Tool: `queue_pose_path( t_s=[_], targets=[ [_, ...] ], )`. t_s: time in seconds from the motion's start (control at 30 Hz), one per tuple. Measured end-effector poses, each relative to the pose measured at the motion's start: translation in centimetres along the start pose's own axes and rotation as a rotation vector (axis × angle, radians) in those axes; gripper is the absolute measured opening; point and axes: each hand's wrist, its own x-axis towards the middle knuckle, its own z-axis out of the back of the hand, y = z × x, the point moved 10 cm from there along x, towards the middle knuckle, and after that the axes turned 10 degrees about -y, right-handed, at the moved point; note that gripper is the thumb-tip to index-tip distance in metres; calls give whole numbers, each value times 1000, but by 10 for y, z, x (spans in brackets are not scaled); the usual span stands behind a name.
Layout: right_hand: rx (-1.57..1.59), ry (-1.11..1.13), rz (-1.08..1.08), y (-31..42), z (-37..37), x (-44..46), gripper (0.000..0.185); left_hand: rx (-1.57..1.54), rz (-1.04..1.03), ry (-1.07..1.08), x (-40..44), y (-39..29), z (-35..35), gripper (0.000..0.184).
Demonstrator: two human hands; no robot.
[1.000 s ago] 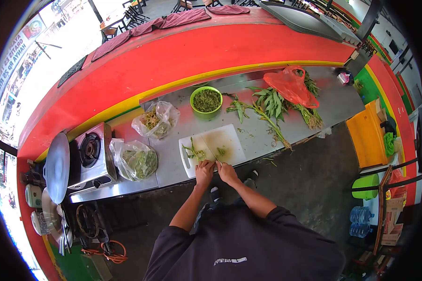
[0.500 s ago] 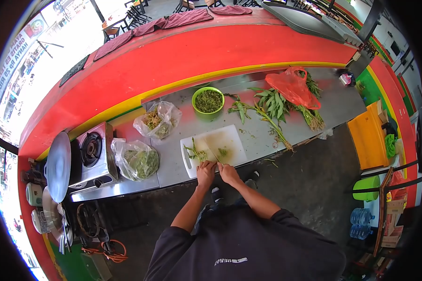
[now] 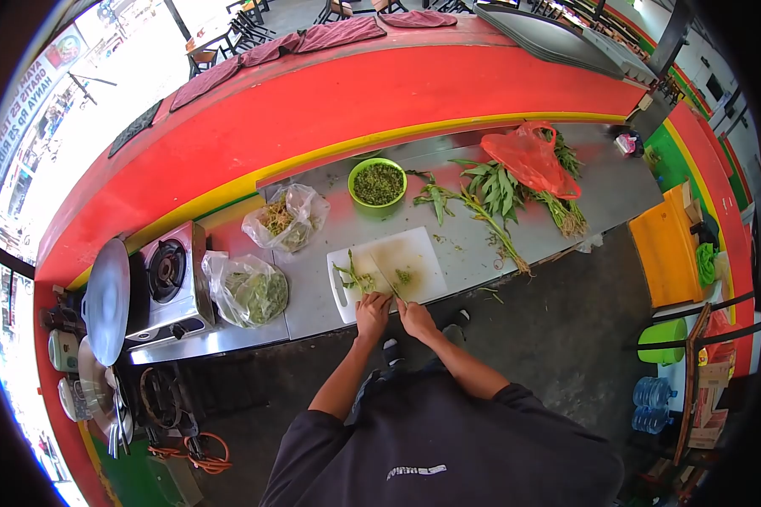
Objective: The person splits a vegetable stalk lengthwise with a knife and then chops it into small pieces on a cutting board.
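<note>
A knife (image 3: 384, 271) points away from me over the white cutting board (image 3: 427, 253), and my right hand (image 3: 416, 320) is wrapped round its handle. My left hand (image 3: 372, 313) is closed on green stems (image 3: 357, 275) at the board's near edge, just left of the blade. Right of the blade lies a small pile of chopped greens (image 3: 403, 276). Behind the board stands a green bowl (image 3: 353, 194) with chopped greens inside.
Two plastic bags of greens (image 3: 254, 291) (image 3: 286, 218) lie left of the board, beside a gas stove (image 3: 196, 279). Leafy stalks (image 3: 495, 190) and a red plastic bag (image 3: 528, 159) lie at the right. A red wall (image 3: 355, 93) runs behind the counter.
The whole view has shifted slightly. The knife has tilted a little and stands slightly farther from my left hand. My grip on both sides looks the same.
</note>
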Motion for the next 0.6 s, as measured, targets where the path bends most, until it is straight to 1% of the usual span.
queue_pose_path(
  t_s=[0.17, 0.27, 0.33, 0.43, 0.6],
  targets=[
    [9, -13, -54, 5, 3, -1, 67, 5, -20, 20, -2, -4, 2, 13],
    [-10, -31, -30, 11, 4, 8, 67, 28, -28, 24, -2, -4, 0, 14],
    [5, 6, -8, 9, 0, 10, 68, -8, 25, 19, 0, 3, -3, 14],
    [3, 22, -57, -1, 0, -1, 68, 12, 8, -3, 0, 1, -1, 14],
    [3, -26, -42, 8, -1, 4, 67, 29, -24, 19, -3, -5, 3, 13]
  ],
)
